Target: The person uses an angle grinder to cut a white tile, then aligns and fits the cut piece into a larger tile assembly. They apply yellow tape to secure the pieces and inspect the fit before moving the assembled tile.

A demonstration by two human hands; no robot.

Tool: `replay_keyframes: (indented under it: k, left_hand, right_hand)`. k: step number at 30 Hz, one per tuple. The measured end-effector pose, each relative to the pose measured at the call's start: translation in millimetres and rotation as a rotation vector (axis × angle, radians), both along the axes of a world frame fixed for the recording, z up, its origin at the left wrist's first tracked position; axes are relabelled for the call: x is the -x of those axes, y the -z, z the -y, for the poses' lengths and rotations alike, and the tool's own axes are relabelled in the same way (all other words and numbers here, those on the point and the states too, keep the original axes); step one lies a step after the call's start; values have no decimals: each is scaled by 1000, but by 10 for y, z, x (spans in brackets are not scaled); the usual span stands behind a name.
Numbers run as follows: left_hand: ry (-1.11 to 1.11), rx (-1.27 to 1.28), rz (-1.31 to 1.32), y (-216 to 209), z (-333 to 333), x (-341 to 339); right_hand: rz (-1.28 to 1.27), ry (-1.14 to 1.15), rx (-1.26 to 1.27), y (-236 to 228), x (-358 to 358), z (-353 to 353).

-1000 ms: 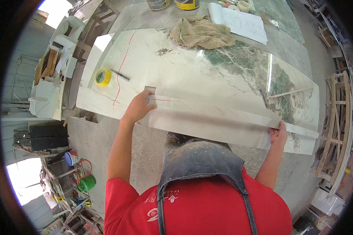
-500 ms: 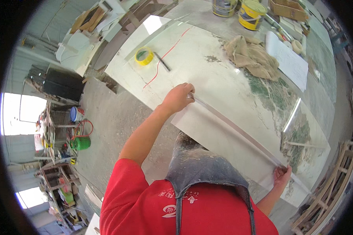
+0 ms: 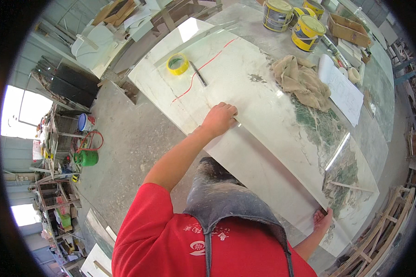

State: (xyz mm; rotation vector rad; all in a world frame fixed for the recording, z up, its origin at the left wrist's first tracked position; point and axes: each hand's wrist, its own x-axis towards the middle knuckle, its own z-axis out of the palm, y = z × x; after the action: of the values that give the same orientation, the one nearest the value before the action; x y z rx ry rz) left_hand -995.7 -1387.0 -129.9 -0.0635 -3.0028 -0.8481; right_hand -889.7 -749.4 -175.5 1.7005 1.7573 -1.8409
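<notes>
A long, narrow white strip [image 3: 282, 167] spans both my hands, above a big white stone-look slab [image 3: 217, 60] with green and brown patches. Its exact outline blends into the slab's pale surface. My left hand [image 3: 220, 119] is closed over the strip's far-left end, with the fingers bent over the edge. At the near-right end, my right hand [image 3: 322, 219] grips it from below the edge, its fingers partly hidden. A brownish shadow runs along the strip's near side. Beyond my left hand lie a black pen [image 3: 198, 75], a yellow tape roll [image 3: 177, 64] and a red curved line drawn on the slab.
A crumpled tan cloth [image 3: 300, 82] and paper sheets [image 3: 344, 94] lie at the far right of the slab. Behind them stand yellow buckets [image 3: 307, 33] and a cardboard box [image 3: 349, 28]. A wooden rack [image 3: 381, 231] is at right, a green gas cylinder [image 3: 86, 158] at left.
The strip has tilted, so its upright pale face no longer shows and a wider shadow appears on its near side. My right hand has shifted slightly nearer and left; the view has moved slightly.
</notes>
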Motion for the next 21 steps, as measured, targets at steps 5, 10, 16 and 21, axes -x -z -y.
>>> replay_keyframes:
  k: [5, 10, 16, 21]
  left_hand:
    - [44, -55, -91, -166, 255, -95]
    - [-302, -17, -164, -236, 1341, -217]
    - [-307, 300, -257, -70, 2440, 66]
    - [-59, 411, -225, 225, 2872, 389]
  right_hand:
    - [-16, 21, 3, -212, -87, 372]
    - [25, 40, -11, -267, -392, 809]
    - [-65, 62, -337, -442, -665, 1767]
    - [-244, -10, -238, -890, -497, 3725]
